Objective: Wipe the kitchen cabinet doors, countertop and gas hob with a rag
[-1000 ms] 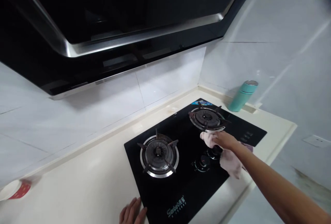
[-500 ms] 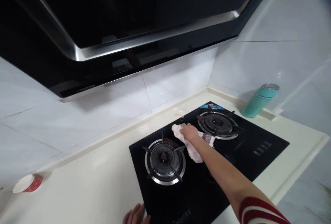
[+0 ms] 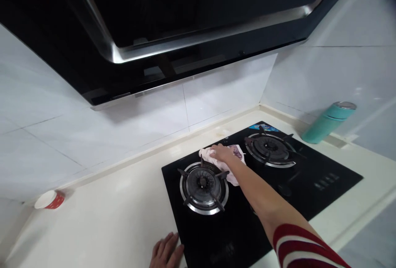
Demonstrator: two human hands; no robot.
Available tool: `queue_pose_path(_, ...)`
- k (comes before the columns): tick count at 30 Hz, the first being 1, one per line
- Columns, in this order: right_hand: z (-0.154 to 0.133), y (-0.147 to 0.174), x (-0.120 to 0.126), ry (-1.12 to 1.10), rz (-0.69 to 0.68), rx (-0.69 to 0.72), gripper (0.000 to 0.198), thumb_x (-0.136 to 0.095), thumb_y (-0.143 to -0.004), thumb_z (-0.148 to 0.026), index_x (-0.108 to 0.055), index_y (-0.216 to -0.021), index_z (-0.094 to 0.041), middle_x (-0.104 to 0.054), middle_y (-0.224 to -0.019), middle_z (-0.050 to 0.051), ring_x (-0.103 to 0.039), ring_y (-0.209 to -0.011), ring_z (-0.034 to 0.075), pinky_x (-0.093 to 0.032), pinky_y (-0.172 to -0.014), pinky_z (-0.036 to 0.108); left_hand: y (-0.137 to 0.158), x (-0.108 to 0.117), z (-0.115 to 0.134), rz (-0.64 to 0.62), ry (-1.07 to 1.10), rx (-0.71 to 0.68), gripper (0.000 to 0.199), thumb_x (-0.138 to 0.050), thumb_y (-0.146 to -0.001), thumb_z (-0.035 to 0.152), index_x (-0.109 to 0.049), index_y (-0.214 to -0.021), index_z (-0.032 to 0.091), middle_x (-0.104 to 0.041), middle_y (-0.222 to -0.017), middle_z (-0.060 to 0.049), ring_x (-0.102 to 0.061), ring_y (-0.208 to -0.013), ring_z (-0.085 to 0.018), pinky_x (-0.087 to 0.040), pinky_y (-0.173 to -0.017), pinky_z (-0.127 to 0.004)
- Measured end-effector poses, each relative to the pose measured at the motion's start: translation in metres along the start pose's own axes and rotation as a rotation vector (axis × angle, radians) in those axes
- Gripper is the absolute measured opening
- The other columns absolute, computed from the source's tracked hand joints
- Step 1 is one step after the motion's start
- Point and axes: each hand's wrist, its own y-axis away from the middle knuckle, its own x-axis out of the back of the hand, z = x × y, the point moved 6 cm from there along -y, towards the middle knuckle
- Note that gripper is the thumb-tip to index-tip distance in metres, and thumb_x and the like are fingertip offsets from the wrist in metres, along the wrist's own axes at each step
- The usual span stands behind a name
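A pale pink cloth (image 3: 232,178) with a purple print lies bunched on the black glass gas stove (image 3: 216,235), toward the stove's back edge. My right hand (image 3: 220,152) presses down on it, fingers curled over the cloth, between the left burner (image 3: 204,187) and the right burner (image 3: 269,149). Part of the cloth is covered by my hand and forearm. At the bottom of the view, my left hand (image 3: 167,252) rests on the white counter with its fingers apart, touching the stove's left edge and holding nothing.
A black range hood (image 3: 192,68) hangs low over the stove. In the right corner a teal bottle (image 3: 328,123) stands against the tiled wall. A red and white paper cup (image 3: 51,200) is on the counter (image 3: 117,214) at far left.
My right hand has moved the cloth left along the stove's back, closer to the left burner. More of my left hand shows. The camera view has shifted a little.
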Motion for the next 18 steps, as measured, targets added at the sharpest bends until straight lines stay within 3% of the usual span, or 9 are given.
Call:
queue_pose_path(4,0.05,0.038,-0.002,0.052,0.012,-0.153,0.047,-0.046,-0.098,-0.05,-0.054,-0.136,-0.024,-0.056,-0.131,0.015,-0.059,-0.118,0.031,-0.04,-0.101,0.052,-0.012,0.016,0.002,-0.026,0.062,0.027,0.047,-0.064,-0.088,0.043,-0.06,-0.132,0.027,-0.059,-0.144,-0.008,-0.052,-0.134,-0.025,-0.047,-0.101,-0.038)
queue_pose_path(7,0.064,0.075,-0.008,0.101,0.041,-0.184,0.048,-0.039,-0.1,-0.046,-0.051,-0.138,-0.019,-0.056,-0.13,0.018,-0.058,-0.118,0.03,-0.042,-0.097,0.044,-0.015,0.022,0.002,-0.022,0.088,0.046,0.048,-0.063,-0.088,0.04,-0.059,-0.134,0.027,-0.059,-0.143,-0.008,-0.052,-0.133,-0.024,-0.048,-0.101,-0.038)
queue_pose_path(12,0.046,0.13,-0.021,0.156,0.091,-0.107,0.042,-0.039,-0.1,-0.039,-0.056,-0.134,-0.022,-0.06,-0.126,0.014,-0.057,-0.117,0.029,-0.035,-0.102,0.044,-0.015,0.02,0.001,0.021,0.113,0.045,0.05,-0.064,-0.088,0.041,-0.058,-0.135,0.027,-0.06,-0.142,-0.008,-0.053,-0.131,-0.023,-0.048,-0.099,-0.038)
queue_pose_path(18,0.019,0.161,-0.027,0.144,0.13,-0.083,0.041,-0.04,-0.098,-0.033,-0.059,-0.128,-0.015,-0.061,-0.127,0.018,-0.058,-0.113,0.031,-0.035,-0.101,0.046,-0.015,0.016,-0.002,0.084,0.101,0.02,0.049,-0.064,-0.087,0.038,-0.059,-0.134,0.025,-0.062,-0.14,-0.008,-0.054,-0.13,-0.023,-0.048,-0.098,-0.036)
